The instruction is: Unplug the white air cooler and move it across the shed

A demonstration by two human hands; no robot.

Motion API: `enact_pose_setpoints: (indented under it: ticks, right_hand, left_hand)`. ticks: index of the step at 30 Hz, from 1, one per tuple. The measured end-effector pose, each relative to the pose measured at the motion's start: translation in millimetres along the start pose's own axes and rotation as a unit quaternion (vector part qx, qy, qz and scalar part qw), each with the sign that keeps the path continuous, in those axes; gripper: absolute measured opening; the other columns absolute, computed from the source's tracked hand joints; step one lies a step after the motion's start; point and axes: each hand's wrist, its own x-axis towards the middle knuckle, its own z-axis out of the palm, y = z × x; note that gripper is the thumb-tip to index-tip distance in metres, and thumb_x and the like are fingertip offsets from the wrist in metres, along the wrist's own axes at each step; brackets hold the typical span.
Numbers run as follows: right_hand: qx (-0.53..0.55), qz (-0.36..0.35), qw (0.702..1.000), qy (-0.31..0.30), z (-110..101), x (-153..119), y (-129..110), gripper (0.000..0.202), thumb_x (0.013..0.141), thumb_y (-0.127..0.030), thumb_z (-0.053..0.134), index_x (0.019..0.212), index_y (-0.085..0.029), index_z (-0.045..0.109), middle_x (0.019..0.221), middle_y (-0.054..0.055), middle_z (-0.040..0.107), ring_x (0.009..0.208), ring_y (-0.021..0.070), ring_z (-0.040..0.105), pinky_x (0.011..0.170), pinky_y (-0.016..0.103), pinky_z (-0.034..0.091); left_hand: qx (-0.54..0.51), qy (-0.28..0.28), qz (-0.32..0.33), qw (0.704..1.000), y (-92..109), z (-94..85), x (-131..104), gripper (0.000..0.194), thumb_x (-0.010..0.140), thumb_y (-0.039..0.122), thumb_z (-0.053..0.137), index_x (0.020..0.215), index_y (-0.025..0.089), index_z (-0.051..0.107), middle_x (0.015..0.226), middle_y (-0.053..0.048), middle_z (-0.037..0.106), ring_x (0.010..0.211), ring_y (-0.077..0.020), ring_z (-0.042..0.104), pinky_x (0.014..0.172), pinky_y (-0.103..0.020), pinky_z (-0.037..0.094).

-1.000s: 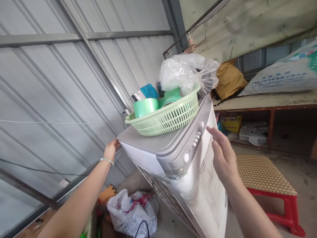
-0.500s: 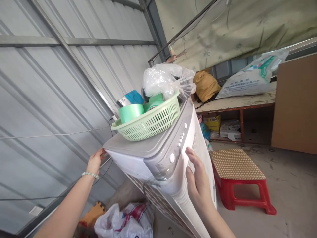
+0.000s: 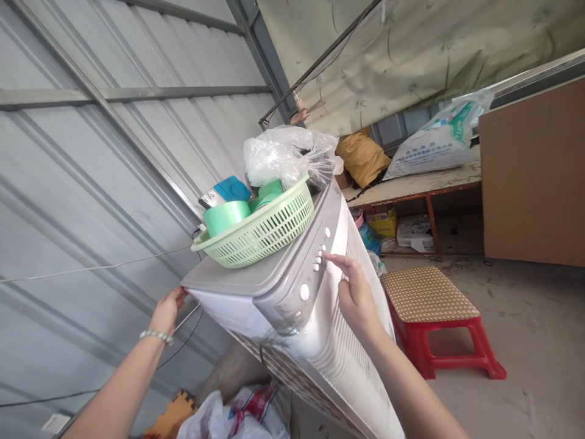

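A tall white air cooler (image 3: 338,360) stands in front of me, with a row of buttons (image 3: 320,255) and a round knob (image 3: 304,292) on its grey top panel. My left hand (image 3: 165,310), a bead bracelet at the wrist, grips the cooler's back top corner. My right hand (image 3: 351,290) is at the front, its index fingertip touching one of the buttons. On the cooler's top sits a green plastic basket (image 3: 269,230) with green tape rolls (image 3: 226,216), a blue tape dispenser (image 3: 226,191) and a clear plastic bag (image 3: 283,155).
A corrugated metal wall (image 3: 91,152) with cables rises at the left. A red stool with a woven top (image 3: 432,302) stands on the concrete floor at the right. Behind are a wooden shelf (image 3: 425,183) with sacks and a brown board (image 3: 534,177). Plastic bags (image 3: 237,414) lie below.
My right hand has risen from the cooler's front grille to the button row, index finger now extended onto a button. My view has shifted, so the cooler sits further left.
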Motion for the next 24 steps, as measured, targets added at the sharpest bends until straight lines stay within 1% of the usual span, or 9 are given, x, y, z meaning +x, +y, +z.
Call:
enact_pose_setpoints:
  ticks: [3, 6, 8, 10, 12, 14, 16, 21, 24]
  right_hand:
    - [0.016, 0.013, 1.000, 0.005, 1.3, 7.9, 1.7, 0.048, 0.071, -0.003, 0.029, 0.113, -0.021, 0.043, 0.124, 0.007, 0.053, 0.119, 0.0175, 0.047, 0.102, 0.048, 0.037]
    - [0.032, 0.024, 0.999, -0.005, 6.3, 16.6, 3.3, 0.045, 0.068, -0.001, 0.029, 0.106, -0.020, 0.045, 0.119, 0.006, 0.057, 0.117, 0.0189, 0.050, 0.102, 0.051, 0.036]
    - [0.050, 0.028, 0.998, -0.012, 6.8, 17.6, 4.3, 0.043, 0.068, -0.001, 0.029, 0.104, -0.021, 0.043, 0.117, 0.005, 0.059, 0.116, 0.0169, 0.051, 0.104, 0.048, 0.037]
    - [0.067, 0.036, 0.997, -0.012, 2.0, 12.5, 6.0, 0.047, 0.069, -0.002, 0.029, 0.110, -0.021, 0.043, 0.122, 0.004, 0.056, 0.119, 0.0140, 0.048, 0.106, 0.043, 0.037]
    - [0.073, 0.058, 0.995, 0.020, -7.8, 1.2, 9.5, 0.052, 0.071, -0.004, 0.028, 0.119, -0.021, 0.039, 0.132, 0.006, 0.047, 0.125, 0.0134, 0.042, 0.108, 0.042, 0.035]
    - [0.066, 0.097, 0.990, 0.072, -19.7, -15.7, 15.5, 0.053, 0.074, -0.006, 0.029, 0.124, -0.021, 0.036, 0.137, 0.008, 0.040, 0.129, 0.0145, 0.036, 0.109, 0.045, 0.032]
    - [0.053, 0.140, 0.983, 0.106, -29.3, -38.8, 24.0, 0.049, 0.074, -0.008, 0.030, 0.121, -0.021, 0.037, 0.137, 0.008, 0.041, 0.129, 0.0156, 0.036, 0.109, 0.048, 0.032]
    - [0.004, 0.222, 0.966, 0.129, -29.7, -127.9, 49.8, 0.044, 0.074, -0.011, 0.032, 0.114, -0.023, 0.045, 0.125, 0.006, 0.053, 0.120, 0.0179, 0.048, 0.098, 0.048, 0.044]
    - [-0.038, 0.270, 0.949, 0.159, -28.7, -179.5, 78.9, 0.033, 0.079, -0.022, 0.036, 0.109, -0.023, 0.051, 0.114, 0.008, 0.061, 0.106, 0.0210, 0.058, 0.085, 0.045, 0.052]
  left_hand:
    - [0.005, 0.006, -0.006, 1.000, 1.8, 0.1, -0.9, 0.013, 0.081, 0.020, 0.047, 0.081, 0.014, 0.058, 0.115, -0.010, 0.062, 0.119, -0.0210, 0.050, 0.107, -0.045, 0.031]
    - [0.006, 0.012, -0.007, 1.000, 2.5, 1.8, -2.6, 0.011, 0.079, 0.020, 0.047, 0.080, 0.015, 0.057, 0.116, -0.010, 0.061, 0.119, -0.0211, 0.049, 0.107, -0.043, 0.033]
    - [0.009, 0.015, -0.011, 1.000, 4.1, 3.0, -3.6, 0.010, 0.077, 0.020, 0.047, 0.078, 0.016, 0.055, 0.113, -0.011, 0.061, 0.121, -0.0220, 0.048, 0.107, -0.043, 0.032]
    - [0.013, 0.019, -0.015, 1.000, 6.7, 4.0, -4.0, 0.006, 0.073, 0.018, 0.046, 0.075, 0.017, 0.052, 0.111, -0.010, 0.062, 0.125, -0.0236, 0.044, 0.109, -0.043, 0.030]
    - [0.015, 0.022, -0.015, 1.000, 9.0, 4.4, -3.4, 0.007, 0.068, 0.016, 0.045, 0.073, 0.019, 0.049, 0.110, -0.008, 0.062, 0.128, -0.0249, 0.040, 0.109, -0.043, 0.028]
    - [0.014, 0.021, -0.014, 1.000, 9.7, 4.0, -2.1, 0.009, 0.065, 0.016, 0.045, 0.072, 0.020, 0.048, 0.111, -0.008, 0.061, 0.128, -0.0260, 0.038, 0.110, -0.044, 0.027]
    - [0.014, 0.020, -0.012, 1.000, 8.8, 3.0, -0.1, 0.010, 0.063, 0.017, 0.043, 0.071, 0.020, 0.047, 0.115, -0.008, 0.060, 0.128, -0.0267, 0.038, 0.111, -0.045, 0.025]
    - [0.012, 0.018, -0.013, 1.000, 5.3, 0.9, 5.4, 0.011, 0.056, 0.019, 0.045, 0.066, 0.022, 0.045, 0.116, -0.001, 0.062, 0.130, -0.0271, 0.035, 0.113, -0.044, 0.023]
    - [0.012, 0.014, -0.017, 1.000, 3.7, 2.9, 9.7, 0.017, 0.047, 0.017, 0.047, 0.061, 0.023, 0.041, 0.113, 0.007, 0.063, 0.132, -0.0273, 0.032, 0.113, -0.044, 0.024]
